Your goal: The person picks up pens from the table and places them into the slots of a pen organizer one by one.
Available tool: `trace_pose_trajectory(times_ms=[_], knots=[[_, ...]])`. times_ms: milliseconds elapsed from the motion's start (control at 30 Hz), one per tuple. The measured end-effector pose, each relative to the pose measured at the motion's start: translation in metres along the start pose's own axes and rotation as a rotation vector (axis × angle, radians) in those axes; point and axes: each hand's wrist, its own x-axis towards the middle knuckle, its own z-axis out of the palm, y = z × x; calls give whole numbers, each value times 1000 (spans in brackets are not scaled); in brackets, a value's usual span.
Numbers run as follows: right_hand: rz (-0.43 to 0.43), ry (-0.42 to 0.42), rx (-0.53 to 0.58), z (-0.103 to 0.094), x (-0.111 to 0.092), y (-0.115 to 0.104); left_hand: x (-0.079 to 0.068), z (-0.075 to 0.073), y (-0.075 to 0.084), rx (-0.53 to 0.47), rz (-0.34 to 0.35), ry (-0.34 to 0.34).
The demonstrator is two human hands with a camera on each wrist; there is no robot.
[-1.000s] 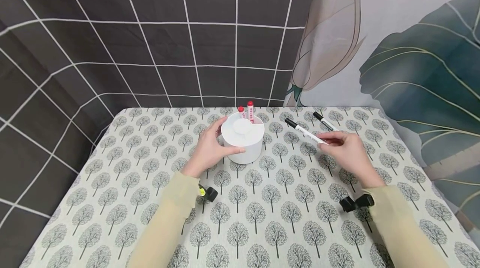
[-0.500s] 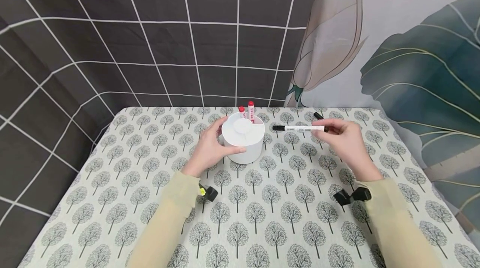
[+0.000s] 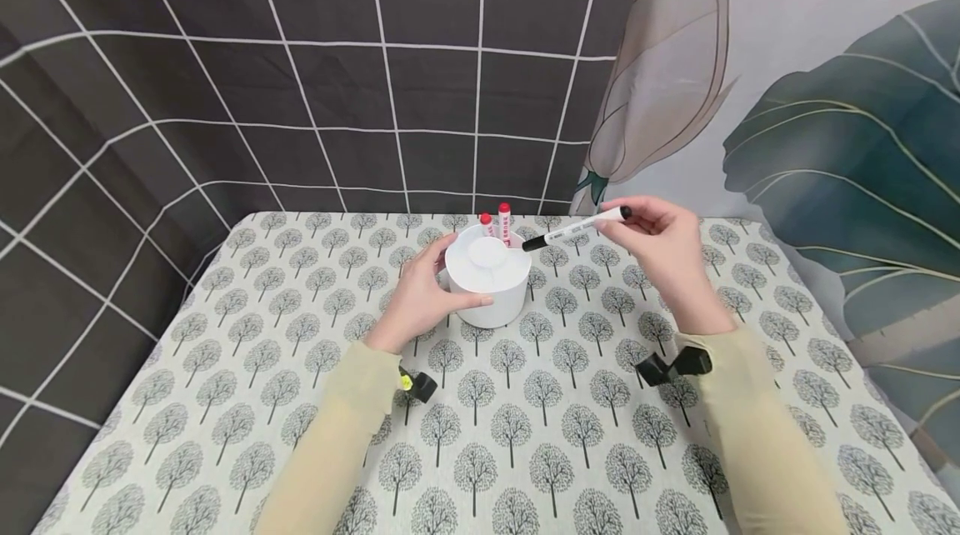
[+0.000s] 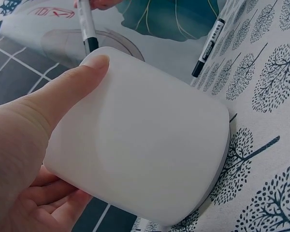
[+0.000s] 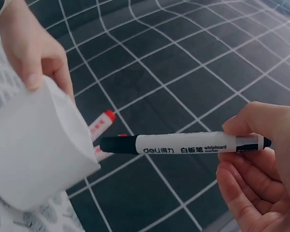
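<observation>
A round white pen holder [image 3: 491, 306] stands on the table with two red-topped markers, one taller [image 3: 505, 225] and one lower [image 3: 487, 227], upright in its back compartment. My left hand [image 3: 420, 293] grips its left side, thumb across the front and fingers behind. Between thumb and fingers, my right hand [image 3: 663, 247] pinches a white whiteboard marker [image 5: 183, 144] by its end. The marker is raised and slants down to the left, its black cap [image 3: 535, 243] right at the holder's right rim.
A second black-capped marker [image 4: 209, 48] lies on the tree-print tablecloth [image 3: 570, 443]; in the head view my right hand hides it. Behind the table hang a dark grid-patterned cloth [image 3: 427, 93] and a leaf-patterned curtain [image 3: 847, 127].
My right hand has lifted the whiteboard marker and carried it left to the pen holder, turning its cap end downward. The left hand and the holder have stayed in place.
</observation>
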Motion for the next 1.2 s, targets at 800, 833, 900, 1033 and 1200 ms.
trace_pose_trajectory(times_ms=[800,833,900,1033,1200], knots=[[-21,-158,-26,48,3,13,0,2,3,28,-31,-6],[-18,-147,-24,44,4,14,0,2,3,32,-31,-5],[-14,-127,-10,37,4,12,1,2,2,37,-30,-1],[-22,-76,25,20,5,7,1,2,0,38,-31,4],[-11,-16,32,-3,5,6,1,2,-1,45,-42,4]])
